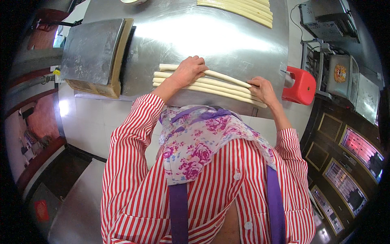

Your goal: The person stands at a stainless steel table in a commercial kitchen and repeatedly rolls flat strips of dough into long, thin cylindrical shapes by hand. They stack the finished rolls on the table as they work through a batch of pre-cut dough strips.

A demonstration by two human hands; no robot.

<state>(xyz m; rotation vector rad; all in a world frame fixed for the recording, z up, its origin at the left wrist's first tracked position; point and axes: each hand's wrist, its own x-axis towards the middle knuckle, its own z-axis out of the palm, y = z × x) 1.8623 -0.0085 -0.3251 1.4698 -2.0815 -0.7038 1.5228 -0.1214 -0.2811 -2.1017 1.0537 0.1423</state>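
Several long pale dough ropes lie side by side near the front edge of a metal table. The farthest dough rope (225,77) is held by both hands. My left hand (191,69) grips it near its middle, fingers curled over it, with the wrist above the nearer ropes. My right hand (262,89) pinches its right end. Below it, the nearer dough ropes (219,91) run roughly parallel, close to one another. Farther back on the table, a row of yellowish dough ropes (237,10) lies at the top of the view.
The metal table (152,39) reflects a bright light. On its left stands a metal-topped box or board (91,48) with a wooden edge. A bowl (132,1) is at the far edge of view. A red plastic stool (300,85) stands beyond the table's right edge, near shelving with appliances.
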